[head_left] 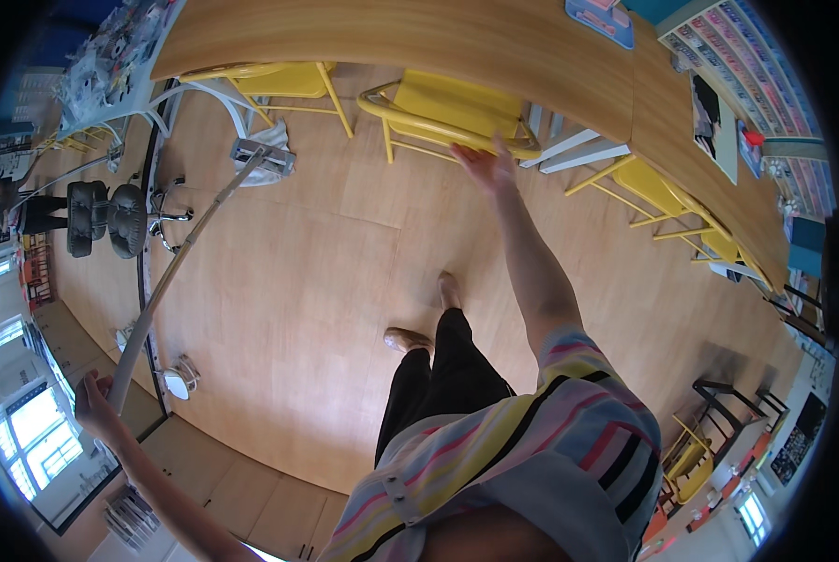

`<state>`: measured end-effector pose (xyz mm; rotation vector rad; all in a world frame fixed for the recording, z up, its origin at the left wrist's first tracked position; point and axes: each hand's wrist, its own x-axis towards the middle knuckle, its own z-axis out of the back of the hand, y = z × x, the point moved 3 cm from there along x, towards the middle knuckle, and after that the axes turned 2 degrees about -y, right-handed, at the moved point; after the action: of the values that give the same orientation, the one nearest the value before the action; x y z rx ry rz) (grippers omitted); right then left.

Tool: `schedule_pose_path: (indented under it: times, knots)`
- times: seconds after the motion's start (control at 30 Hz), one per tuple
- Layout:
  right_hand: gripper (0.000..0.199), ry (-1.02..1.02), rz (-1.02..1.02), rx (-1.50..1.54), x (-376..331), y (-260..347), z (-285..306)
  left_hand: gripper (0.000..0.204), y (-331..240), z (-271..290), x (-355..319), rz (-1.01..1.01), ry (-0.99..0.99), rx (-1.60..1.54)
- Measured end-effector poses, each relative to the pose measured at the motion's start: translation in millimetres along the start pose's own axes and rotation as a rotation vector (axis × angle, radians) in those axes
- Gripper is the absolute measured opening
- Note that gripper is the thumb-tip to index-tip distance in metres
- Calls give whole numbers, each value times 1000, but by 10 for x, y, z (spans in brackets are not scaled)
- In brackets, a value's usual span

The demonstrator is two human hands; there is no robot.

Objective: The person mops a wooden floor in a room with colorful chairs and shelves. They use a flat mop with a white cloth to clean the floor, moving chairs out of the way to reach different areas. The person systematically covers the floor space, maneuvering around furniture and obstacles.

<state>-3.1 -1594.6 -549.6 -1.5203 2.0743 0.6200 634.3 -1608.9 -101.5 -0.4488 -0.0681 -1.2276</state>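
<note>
My left hand (97, 408), at the lower left, is closed round the upper end of a long mop handle (187, 245). The pole slants away across the floor to a flat mop head (264, 160) with a white cloth, lying near the table legs. Ahead of me, my right hand (488, 171) reaches out with its fingers apart and nothing held. It is at the rounded back of a yellow folding chair (457, 105); whether the fingertips touch the chair I cannot tell.
A long wooden table (419, 37) curves across the far side, with more yellow chairs (288, 82) (646, 187) along it. A black swivel stool (126, 221) stands at the left. Low cabinets (241, 478) line the near left. A small round white-topped object (181, 377) sits by the wall.
</note>
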Motion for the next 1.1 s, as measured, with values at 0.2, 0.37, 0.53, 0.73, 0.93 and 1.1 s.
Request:
schedule_pose_path:
  times: [0.2,0.37,0.53,0.73,0.93,1.1]
  knots:
    - [22,51,303,-110,481,-125,-406,25,40,-28,16,-58,-4,-48]
    - [46,-23,280,-217,1286,284,-245,24,37,-105,-150,-77,31,-69]
    - [65,-337,316,-871,740,-45,-580,13,410,-72,-481,26,71,-199]
    - [37,-93,-30,-736,1238,-2168,622,24,499,-260,-668,391,596,-199]
    - [66,-145,-727,-812,-990,-5733,424,38,1472,17,-539,-297,511,394]
    - [89,41,-877,-542,-1472,-7234,-358,27,1324,229,-69,-668,22,758]
